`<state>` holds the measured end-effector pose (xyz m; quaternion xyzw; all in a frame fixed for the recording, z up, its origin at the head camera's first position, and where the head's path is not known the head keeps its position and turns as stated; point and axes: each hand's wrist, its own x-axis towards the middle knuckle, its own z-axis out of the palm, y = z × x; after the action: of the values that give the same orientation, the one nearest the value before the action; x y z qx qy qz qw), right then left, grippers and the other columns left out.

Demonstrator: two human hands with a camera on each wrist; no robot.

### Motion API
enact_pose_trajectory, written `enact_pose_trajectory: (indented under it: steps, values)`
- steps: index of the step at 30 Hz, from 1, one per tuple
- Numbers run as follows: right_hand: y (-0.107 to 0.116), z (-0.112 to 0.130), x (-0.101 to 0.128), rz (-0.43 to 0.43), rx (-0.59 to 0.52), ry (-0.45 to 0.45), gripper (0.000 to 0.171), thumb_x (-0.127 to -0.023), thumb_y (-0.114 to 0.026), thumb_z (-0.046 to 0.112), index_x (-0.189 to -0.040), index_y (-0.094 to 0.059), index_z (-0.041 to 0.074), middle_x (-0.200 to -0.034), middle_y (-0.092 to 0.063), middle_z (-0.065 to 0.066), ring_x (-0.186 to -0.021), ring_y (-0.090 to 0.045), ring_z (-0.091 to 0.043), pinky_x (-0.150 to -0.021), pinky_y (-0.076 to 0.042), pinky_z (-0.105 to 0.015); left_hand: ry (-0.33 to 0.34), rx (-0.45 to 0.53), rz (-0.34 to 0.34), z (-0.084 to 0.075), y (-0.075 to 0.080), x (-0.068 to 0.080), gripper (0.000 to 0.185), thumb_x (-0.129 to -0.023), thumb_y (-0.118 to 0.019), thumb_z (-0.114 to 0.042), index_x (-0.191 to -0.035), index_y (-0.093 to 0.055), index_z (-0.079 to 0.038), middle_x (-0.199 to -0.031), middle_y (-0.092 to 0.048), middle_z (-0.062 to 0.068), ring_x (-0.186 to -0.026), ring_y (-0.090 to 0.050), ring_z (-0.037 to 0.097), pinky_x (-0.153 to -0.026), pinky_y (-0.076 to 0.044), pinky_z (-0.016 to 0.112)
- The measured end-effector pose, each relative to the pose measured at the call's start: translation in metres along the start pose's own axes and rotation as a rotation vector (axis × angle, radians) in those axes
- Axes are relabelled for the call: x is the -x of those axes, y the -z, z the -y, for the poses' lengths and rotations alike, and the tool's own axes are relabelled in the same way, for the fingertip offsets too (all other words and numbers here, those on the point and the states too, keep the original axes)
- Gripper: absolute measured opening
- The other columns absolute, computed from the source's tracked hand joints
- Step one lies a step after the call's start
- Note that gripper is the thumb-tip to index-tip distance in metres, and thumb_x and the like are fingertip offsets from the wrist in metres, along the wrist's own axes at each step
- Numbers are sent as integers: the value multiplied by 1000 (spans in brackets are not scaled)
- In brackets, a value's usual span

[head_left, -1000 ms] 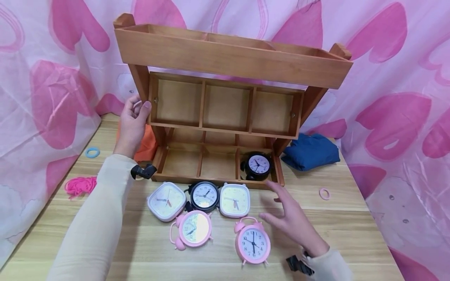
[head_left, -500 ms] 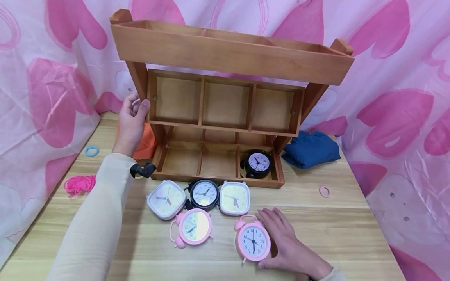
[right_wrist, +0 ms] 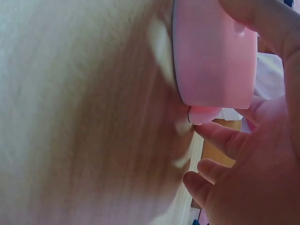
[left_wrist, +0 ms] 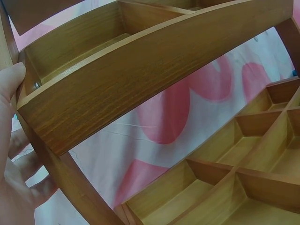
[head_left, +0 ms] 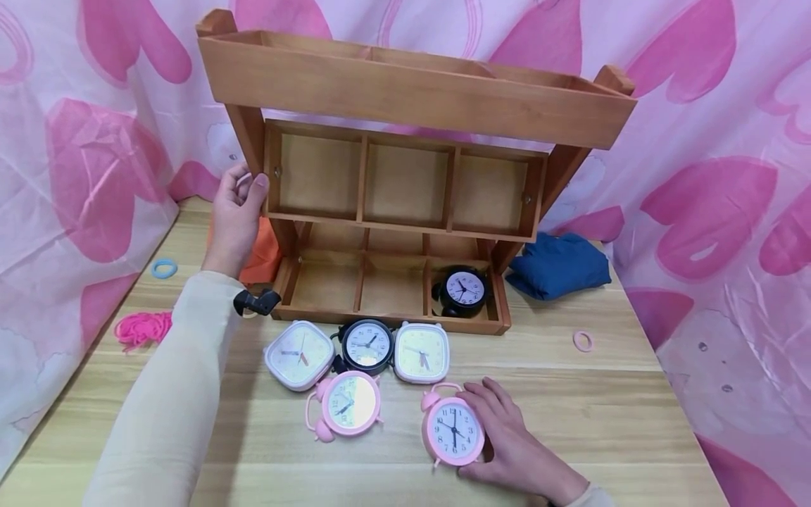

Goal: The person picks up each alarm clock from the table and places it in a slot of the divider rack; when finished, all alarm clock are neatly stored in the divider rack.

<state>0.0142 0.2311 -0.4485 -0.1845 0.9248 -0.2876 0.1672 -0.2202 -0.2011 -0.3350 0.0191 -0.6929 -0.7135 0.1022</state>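
In the head view, my left hand [head_left: 233, 224] grips the left upright of a tiered wooden shelf [head_left: 405, 91], thumb on its front side. The left wrist view shows the fingers behind that upright [left_wrist: 79, 185]. My right hand [head_left: 516, 447] holds a pink twin-bell alarm clock [head_left: 453, 431] lying face up on the table, fingers by its bell end and thumb at its lower right rim. In the right wrist view the clock's pink side [right_wrist: 213, 56] lies between thumb and fingers. Another pink alarm clock [head_left: 350, 403] lies to the left.
Behind the pink clocks lie two white square clocks [head_left: 421, 352] and a black clock [head_left: 367, 345]. Another black alarm clock [head_left: 464, 290] sits in the shelf's bottom right compartment. Blue cloth [head_left: 557, 266], orange cloth [head_left: 261, 257], pink cord [head_left: 143, 329] and hair ties [head_left: 583, 341] lie around.
My right hand has come down from above and right of the pink clock onto its right side, and its thumb and fingers have closed in on it. The left hand keeps its grip.
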Motion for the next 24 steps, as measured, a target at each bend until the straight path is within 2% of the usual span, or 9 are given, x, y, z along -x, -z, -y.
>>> enact_pose_trajectory:
  steps: [3,9,14,19,22,24]
  values:
    - [0,1,-2,-19,-7,-5,96,-69,-80,63,-148,-40,24,-154,-36,-2,-146,-18,-37,-107,-27,-73,-10,18,-1,-2,-1,-2,47,-96,-60,-41,-139,-46,-26,-152,-46,2,-141,-41,19,-121,-27,42]
    - [0,0,-2,-46,-19,-21,100,-65,-81,66,-147,-42,23,-153,-40,0,-146,-22,-34,-110,-27,-69,-16,52,-12,5,0,-9,47,-96,-62,-40,-138,-47,-26,-151,-47,1,-141,-41,18,-122,-26,41]
    - [1,1,2,-59,-10,-9,103,-66,-81,65,-148,-41,18,-152,-42,0,-142,-33,-28,-109,-37,-62,-12,72,-15,9,0,-11,46,-96,-62,-37,-138,-47,-26,-151,-47,2,-141,-41,18,-122,-27,41]
    - [15,8,4,-49,-77,-38,100,-66,-81,65,-147,-41,23,-149,-43,7,-132,-45,-16,-104,-46,-55,-12,83,-7,8,-1,-10,46,-96,-62,-37,-138,-47,-26,-151,-47,2,-141,-41,18,-122,-27,40]
    - [28,13,1,-65,-124,-64,95,-66,-82,64,-144,-43,28,-144,-45,13,-128,-48,-12,-105,-46,-53,-13,80,-9,7,-2,-8,45,-96,-62,-37,-137,-47,-26,-151,-47,2,-141,-41,18,-122,-27,39]
    - [37,17,-2,-79,-113,-62,91,-65,-82,64,-141,-45,30,-141,-47,15,-125,-49,-11,-104,-47,-53,-15,83,-13,6,-2,-8,45,-96,-62,-37,-137,-47,-26,-150,-47,2,-140,-41,18,-122,-27,38]
